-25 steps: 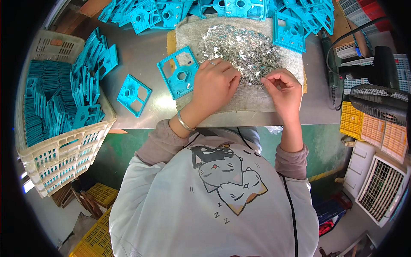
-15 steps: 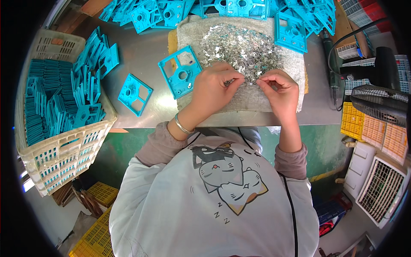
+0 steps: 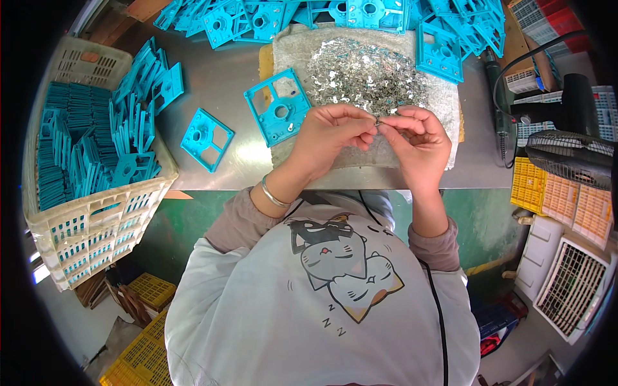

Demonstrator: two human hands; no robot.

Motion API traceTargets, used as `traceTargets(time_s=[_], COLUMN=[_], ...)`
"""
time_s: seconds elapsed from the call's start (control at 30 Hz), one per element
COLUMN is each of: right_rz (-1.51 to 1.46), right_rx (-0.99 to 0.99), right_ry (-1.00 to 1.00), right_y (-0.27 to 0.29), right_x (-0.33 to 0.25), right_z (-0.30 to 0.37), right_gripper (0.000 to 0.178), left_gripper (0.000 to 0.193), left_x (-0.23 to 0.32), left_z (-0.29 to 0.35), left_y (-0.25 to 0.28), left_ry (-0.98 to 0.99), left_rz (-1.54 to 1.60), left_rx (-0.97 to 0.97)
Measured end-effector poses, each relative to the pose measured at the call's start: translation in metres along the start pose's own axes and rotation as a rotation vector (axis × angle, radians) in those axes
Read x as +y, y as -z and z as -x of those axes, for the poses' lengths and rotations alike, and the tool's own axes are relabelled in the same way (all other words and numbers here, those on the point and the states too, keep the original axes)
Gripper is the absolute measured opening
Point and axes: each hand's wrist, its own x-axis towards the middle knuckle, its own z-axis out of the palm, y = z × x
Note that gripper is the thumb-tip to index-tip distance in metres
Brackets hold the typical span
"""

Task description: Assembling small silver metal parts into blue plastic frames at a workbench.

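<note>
My left hand (image 3: 331, 135) and my right hand (image 3: 421, 145) meet fingertip to fingertip above the near part of a pale cloth (image 3: 360, 158). Both are pinched closed. A tiny dark piece (image 3: 377, 120) shows where the fingertips come together; its kind is too small to make out. Just beyond my hands, a heap of small shiny metal parts (image 3: 367, 74) is spread over the cloth. A turquoise plastic frame (image 3: 297, 108) with a round hole lies to the left of my left hand, partly on the cloth. Farther left, a similar turquoise plate (image 3: 213, 149) rests on the metal table.
Turquoise frames (image 3: 264, 20) are piled along the far side. At left stands a white plastic crate (image 3: 106, 209) filled with turquoise plates. A corded power screwdriver (image 3: 501, 106) lies at right, near a black fan (image 3: 570, 154). The steel table's (image 3: 212, 71) front edge runs below my wrists.
My hands have lifted away from the near edge of the metal heap and come together, fingertips meeting. My left hand moved right and toward me. The frames lie as before.
</note>
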Motion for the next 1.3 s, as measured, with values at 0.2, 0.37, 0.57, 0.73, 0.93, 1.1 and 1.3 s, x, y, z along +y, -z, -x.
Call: traceTargets(time_s=[0.2,0.37,0.57,0.73,0.93,1.1,1.3], right_rz=[-0.124,-0.301,-0.026,0.092,0.082,0.085,0.063], right_rx=[-0.025,-0.053,-0.200,-0.171,-0.152,-0.152,-0.114], right_ry=[-0.030,-0.222,-0.023,-0.006,0.026,0.030,0.137], right_y=[-0.006,-0.005,-0.010,-0.015,-0.020,-0.023,-0.015], right_x=[-0.006,-0.008,-0.009,-0.003,0.003,0.000,-0.010], right_z=[0.003,0.008,0.018,0.020,0.018,0.018,0.011], right_gripper=[0.034,0.034,0.038,0.042,0.040,0.039,0.037], left_gripper=[0.012,0.012,0.011,0.047,0.083,0.084,0.080], left_x=[0.001,-0.005,-0.018,-0.013,-0.003,0.002,0.020], left_z=[0.008,0.015,0.033,0.043,0.046,0.046,0.050], left_y=[0.002,0.007,0.015,0.046,0.076,0.071,0.037], left_ry=[0.024,0.066,0.033,-0.969,-0.805,-0.861,-0.970], left_rz=[0.038,0.091,0.043,-1.296,-1.513,-1.490,-1.210], left_rx=[-0.031,-0.119,-0.059,0.280,0.553,0.456,0.268])
